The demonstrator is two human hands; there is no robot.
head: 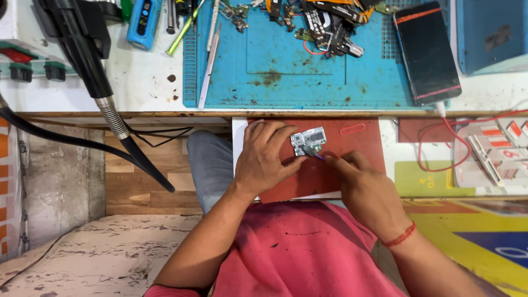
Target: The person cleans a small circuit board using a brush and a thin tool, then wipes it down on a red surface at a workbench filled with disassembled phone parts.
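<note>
The left hand (268, 159) pinches a small silvery circuit board (308, 142) by its left end, over a red pad (352, 159) just below the table's (143, 88) front edge. The board's long axis runs left to right. The right hand (363, 184), grip pressed together on a thin tool (319, 156), touches the board's lower edge. A dark phone (427, 52) lies on the blue mat (286, 77) near the far right.
</note>
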